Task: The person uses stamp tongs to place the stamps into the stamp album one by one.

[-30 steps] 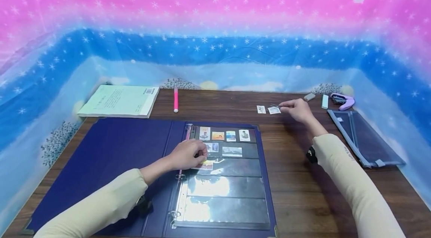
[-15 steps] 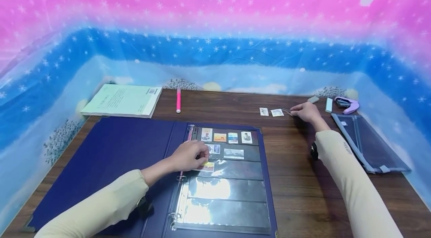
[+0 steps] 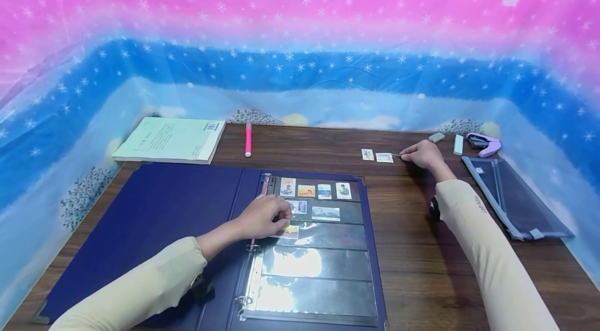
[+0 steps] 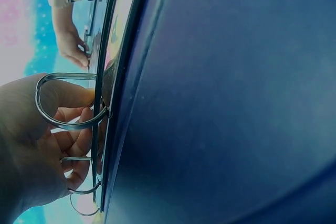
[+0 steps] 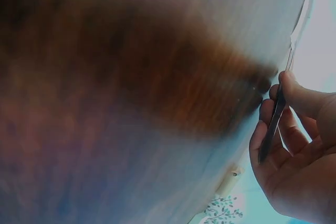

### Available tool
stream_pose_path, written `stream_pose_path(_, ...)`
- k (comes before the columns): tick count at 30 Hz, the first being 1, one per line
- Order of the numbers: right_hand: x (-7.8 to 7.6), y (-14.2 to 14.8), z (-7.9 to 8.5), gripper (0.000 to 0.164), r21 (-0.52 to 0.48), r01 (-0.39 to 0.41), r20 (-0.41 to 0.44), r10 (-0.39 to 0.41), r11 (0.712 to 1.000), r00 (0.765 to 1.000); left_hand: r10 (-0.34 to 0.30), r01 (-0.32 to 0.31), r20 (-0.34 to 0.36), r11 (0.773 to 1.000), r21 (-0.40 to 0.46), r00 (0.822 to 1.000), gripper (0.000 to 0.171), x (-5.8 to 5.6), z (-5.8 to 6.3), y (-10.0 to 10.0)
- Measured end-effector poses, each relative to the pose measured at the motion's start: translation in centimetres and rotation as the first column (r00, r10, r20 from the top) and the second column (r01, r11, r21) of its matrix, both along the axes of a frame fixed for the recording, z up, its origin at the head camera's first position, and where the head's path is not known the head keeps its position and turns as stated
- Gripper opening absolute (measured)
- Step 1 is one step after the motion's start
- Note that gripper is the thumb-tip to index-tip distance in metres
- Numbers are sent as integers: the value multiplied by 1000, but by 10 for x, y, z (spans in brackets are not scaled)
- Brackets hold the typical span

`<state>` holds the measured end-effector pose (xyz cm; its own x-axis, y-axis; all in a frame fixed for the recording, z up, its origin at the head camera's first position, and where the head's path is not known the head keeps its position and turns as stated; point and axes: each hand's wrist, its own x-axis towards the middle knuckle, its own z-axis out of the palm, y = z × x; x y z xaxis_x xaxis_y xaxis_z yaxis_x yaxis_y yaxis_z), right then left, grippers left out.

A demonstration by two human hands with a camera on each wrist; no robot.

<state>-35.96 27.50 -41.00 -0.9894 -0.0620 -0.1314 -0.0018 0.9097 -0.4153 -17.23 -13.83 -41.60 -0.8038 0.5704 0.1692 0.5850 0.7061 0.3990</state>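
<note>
A navy ring binder [image 3: 164, 211] lies open, a clear-pocket stamp page [image 3: 335, 240] on its right side with several stamps in the upper rows. My left hand [image 3: 264, 216] rests on the page by the rings, its fingers loosely curled beside a yellow-and-red stamp [image 3: 288, 232] that it partly covers. In the left wrist view its thumb reaches the page edge past a metal ring [image 4: 39, 95]. My right hand [image 3: 424, 154] pinches metal tweezers [image 5: 273, 124] between thumb and fingers. Their tips are at the right edge of a pale loose stamp [image 3: 384, 157]; another loose stamp [image 3: 367, 154] lies left of it.
Behind the binder are a pale green book [image 3: 171, 138] and a pink marker [image 3: 248, 138]. At the back right are a grey eraser-like block [image 3: 437, 137], a pale green block [image 3: 458, 144], a purple stapler [image 3: 489, 146] and a dark mesh zip pouch [image 3: 525, 206].
The tweezers in my right hand moved right, off the pale stamp, then back to its edge. That stamp now lies straighter. My left hand has stayed in place on the page.
</note>
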Motion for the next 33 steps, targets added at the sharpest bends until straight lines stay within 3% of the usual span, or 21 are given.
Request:
stream_pose_path(8, 6, -2, 0, 28, 5, 32, -5, -32, 999, 999, -2, 2, 18, 1000, -1, 1000, 13, 1, 0, 1)
stream_pose_path(14, 15, -6, 12, 28, -33, 37, -95, -40, 999, 995, -5, 5, -4, 1000, 2, 1000, 14, 1, 0, 3)
stream_pose_path(18, 35, -26, 30, 29, -119, -33, -138, 17, 992, 990, 3, -3, 1, 1000, 4, 1000, 13, 0, 0, 3)
stream_pose_path(22, 62, -60, 36, 27, -246, -83, -96, 61, 966, 993, 9, -9, 15, 1000, 9, 1000, 13, 0, 0, 3)
stream_pose_path(29, 109, -121, 13, 22, -438, -132, 41, 166, 889, 985, 8, -9, 31, 1000, 6, 999, 12, 0, -1, 3)
stream_pose_path(33, 128, -140, 1, 18, -455, -145, 81, 203, 878, 976, 16, -16, 44, 1000, -4, 999, 16, 1, -1, 4)
